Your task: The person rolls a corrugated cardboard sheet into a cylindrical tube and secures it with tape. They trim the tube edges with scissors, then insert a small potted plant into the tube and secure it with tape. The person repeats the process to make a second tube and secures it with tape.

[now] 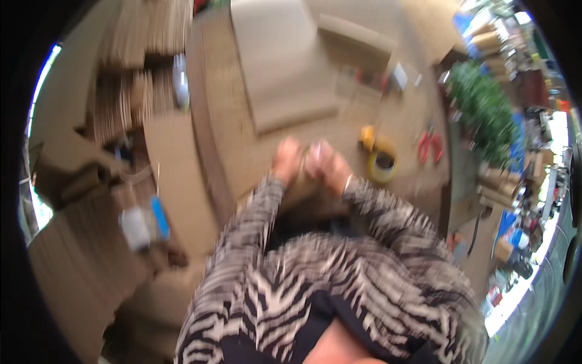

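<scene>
A brown table (221, 115) fills the middle of the frame. On it, at upper center, lies a tan cardboard sheet (285, 67), its lower edge just above the hands. A leafy green plant (482, 103) stands at upper right. At center, the left hand (287, 160) and right hand (327, 165) are close together, fingers curled; blur hides whether they grip anything. A yellow tape roll (393, 167) lies right of the right hand, and red-handled scissors (438, 146) lie farther right, center right of the frame.
</scene>
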A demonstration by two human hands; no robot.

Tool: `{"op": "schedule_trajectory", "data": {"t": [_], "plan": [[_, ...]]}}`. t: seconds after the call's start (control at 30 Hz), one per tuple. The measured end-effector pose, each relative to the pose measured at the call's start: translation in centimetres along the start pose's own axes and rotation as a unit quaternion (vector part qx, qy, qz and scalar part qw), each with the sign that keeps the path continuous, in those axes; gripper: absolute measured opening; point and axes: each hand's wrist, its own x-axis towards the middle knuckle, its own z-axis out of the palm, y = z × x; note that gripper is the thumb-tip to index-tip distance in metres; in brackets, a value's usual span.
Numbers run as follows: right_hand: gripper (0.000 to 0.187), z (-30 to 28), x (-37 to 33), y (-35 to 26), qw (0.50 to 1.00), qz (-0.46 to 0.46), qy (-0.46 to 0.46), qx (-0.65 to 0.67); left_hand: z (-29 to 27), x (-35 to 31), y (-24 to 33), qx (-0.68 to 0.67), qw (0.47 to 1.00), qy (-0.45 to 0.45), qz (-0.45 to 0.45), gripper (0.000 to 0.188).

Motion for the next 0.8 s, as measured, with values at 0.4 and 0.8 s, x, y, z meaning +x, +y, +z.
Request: {"op": "schedule_trajectory", "data": {"t": [0.4,0.8], "plan": [[0.058,1.9,-3.6,-0.1,0.999,0.006,0.021,0.024,-1.6,-3.2,3.9,-0.035,0.993,0.086,0.078,0.017],[0.063,-3.6,-5.9,4.2,0.985,0.091,0.006,0.145,-0.6,-8.7,9.1,0.144,0.987,0.059,0.046,0.073]]}}
